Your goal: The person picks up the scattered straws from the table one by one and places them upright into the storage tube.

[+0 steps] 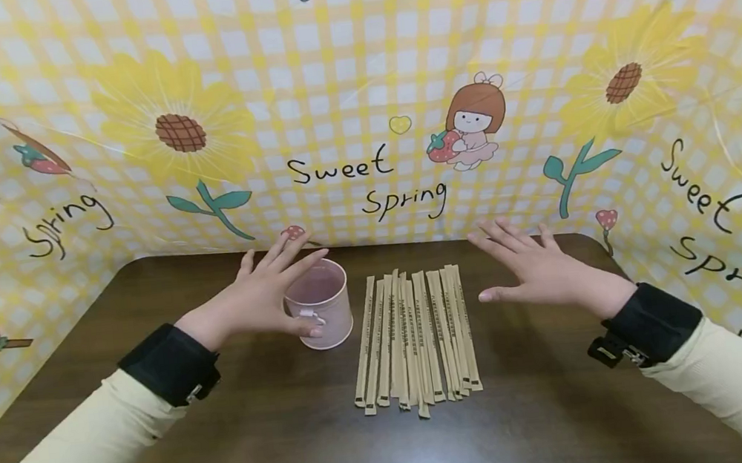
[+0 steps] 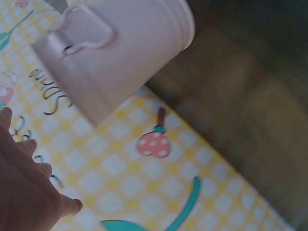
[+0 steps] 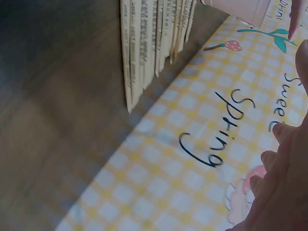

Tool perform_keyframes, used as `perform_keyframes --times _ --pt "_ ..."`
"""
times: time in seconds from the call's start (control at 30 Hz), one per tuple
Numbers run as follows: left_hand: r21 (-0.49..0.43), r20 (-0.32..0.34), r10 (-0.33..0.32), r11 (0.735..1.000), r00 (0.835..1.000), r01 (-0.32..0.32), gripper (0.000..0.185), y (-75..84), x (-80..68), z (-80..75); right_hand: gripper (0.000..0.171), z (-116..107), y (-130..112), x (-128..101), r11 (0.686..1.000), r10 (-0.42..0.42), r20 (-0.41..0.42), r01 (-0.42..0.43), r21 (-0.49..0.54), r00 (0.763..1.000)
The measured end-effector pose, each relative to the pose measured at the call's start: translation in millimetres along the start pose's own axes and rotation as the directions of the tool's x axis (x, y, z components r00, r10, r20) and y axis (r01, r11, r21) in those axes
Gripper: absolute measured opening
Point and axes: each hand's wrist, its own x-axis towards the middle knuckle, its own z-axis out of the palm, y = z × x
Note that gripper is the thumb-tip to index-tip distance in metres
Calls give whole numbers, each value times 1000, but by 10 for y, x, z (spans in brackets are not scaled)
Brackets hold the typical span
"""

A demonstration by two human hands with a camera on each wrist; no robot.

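Note:
A small pale pink bucket (image 1: 335, 317) stands upright on the table, left of a row of paper-wrapped sticks (image 1: 415, 339). Printed lettering runs along the brown wrappers, which lie side by side. My left hand (image 1: 259, 291) is spread over the bucket's left side, its fingers straight; in the left wrist view the bucket (image 2: 130, 43) shows its wire handle and the hand looks apart from it. To the right of the sticks, my right hand (image 1: 542, 267) hovers with fingers spread, holding nothing. In the right wrist view, the ends of the wrapped sticks (image 3: 149, 43) lie beyond that hand.
A dark brown wooden table (image 1: 264, 443) carries everything. Around its back and sides hangs a yellow checked cloth (image 1: 329, 79) printed with sunflowers and lettering. Each wrist wears a black band (image 1: 172, 366) over a pale yellow sleeve (image 1: 90, 445).

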Motion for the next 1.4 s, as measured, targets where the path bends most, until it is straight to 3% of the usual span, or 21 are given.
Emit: perform_keyframes --times 0.23,0.47,0.6,0.73,0.9,1.03,1.17,1.3,1.4 --pt "-151 -32 -64 987 997 58 121 -239 5 282 93 231 49 177 995 29 33 -32 91 999" --pt "-366 -91 -102 929 991 62 134 -445 36 519 84 386 110 330 980 23 47 -32 195 999" --pt "-476 -114 -172 874 979 98 134 -474 51 580 75 469 135 416 971 37 54 -48 234 998" --pt "-535 -117 -243 833 963 145 133 -469 63 657 67 568 137 500 976 66 37 -72 207 997" --pt "-574 -139 -274 805 952 148 130 -460 90 760 58 685 150 591 981 127 -7 -125 150 992" --pt "-597 -168 -284 791 944 132 117 -442 70 832 52 783 164 661 974 168 -9 -165 154 986" --pt "-618 -180 -293 776 939 124 104 -427 65 861 49 863 192 728 940 220 23 -218 262 975" --pt "-633 -183 -295 765 938 117 100 -427 97 865 52 916 219 788 860 285 85 -294 418 955" --pt "-643 -185 -298 758 936 114 100 -432 140 851 53 928 229 836 826 320 99 -328 458 942"
